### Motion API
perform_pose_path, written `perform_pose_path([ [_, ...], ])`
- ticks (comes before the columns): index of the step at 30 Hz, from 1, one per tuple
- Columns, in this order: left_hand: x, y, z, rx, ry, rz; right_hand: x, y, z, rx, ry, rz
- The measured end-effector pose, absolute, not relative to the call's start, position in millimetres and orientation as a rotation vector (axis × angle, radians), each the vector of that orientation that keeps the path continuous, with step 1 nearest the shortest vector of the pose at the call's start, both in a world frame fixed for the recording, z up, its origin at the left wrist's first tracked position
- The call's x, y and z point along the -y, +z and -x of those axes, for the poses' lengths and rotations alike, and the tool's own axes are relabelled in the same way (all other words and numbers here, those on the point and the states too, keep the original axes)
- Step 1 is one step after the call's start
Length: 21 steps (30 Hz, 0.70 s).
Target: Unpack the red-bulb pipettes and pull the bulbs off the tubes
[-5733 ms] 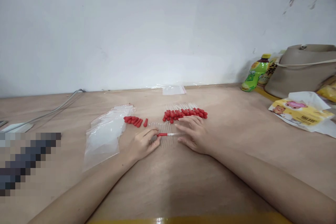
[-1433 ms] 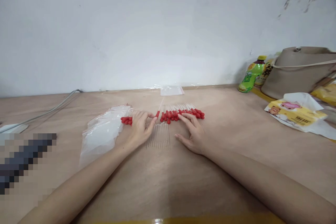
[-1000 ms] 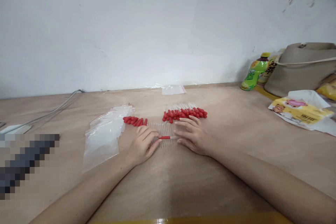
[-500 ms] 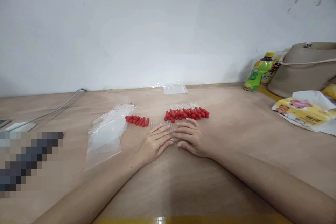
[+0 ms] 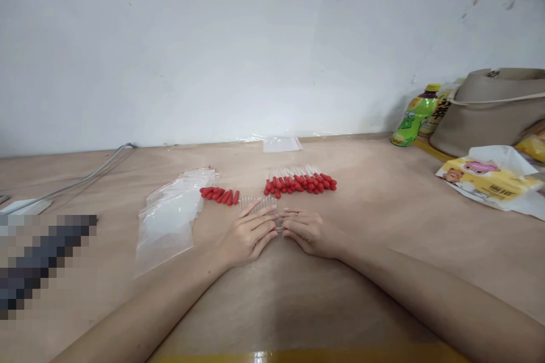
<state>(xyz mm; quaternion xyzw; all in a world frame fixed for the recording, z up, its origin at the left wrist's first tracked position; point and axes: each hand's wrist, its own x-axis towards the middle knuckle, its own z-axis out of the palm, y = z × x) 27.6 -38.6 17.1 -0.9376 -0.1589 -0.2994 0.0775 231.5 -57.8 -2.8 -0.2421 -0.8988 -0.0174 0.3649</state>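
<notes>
My left hand (image 5: 251, 232) is closed at the thumb and fingertips on a small red rubber bulb, mostly hidden by the fingers. Facing it, my right hand (image 5: 310, 232) has its fingers and thumb drawn together on a thin clear glass tube (image 5: 280, 229), which shows in the narrow gap between the hands. A row of loose glass tubes (image 5: 259, 202) lies just beyond the left fingers, partly covered by them. To its left is a small group of red rubber bulbs (image 5: 221, 195). Behind the right hand rests a pile of glass droppers with red bulbs (image 5: 302, 182).
Overlapping clear zip bags (image 5: 170, 221) lie on the left, and another bag (image 5: 281, 144) is against the wall. A grey cable (image 5: 102, 170) runs at far left. At right are a green drink bottle (image 5: 415, 116), a beige bag (image 5: 481, 113) and a yellow-white tissue pack (image 5: 489, 178).
My right fingers have drawn in from a spread pose and come closer to the left fingertips. The left fingers have curled slightly. The whole view has shifted a little.
</notes>
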Motion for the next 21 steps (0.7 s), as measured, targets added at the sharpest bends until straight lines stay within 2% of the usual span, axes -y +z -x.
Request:
perform_pose_path([
  [21, 40.3, 15.6, -23.0, 0.494, -0.856, 2.941, 61.7, 1.6, -236.4, 2.308, -0.529, 0.480],
])
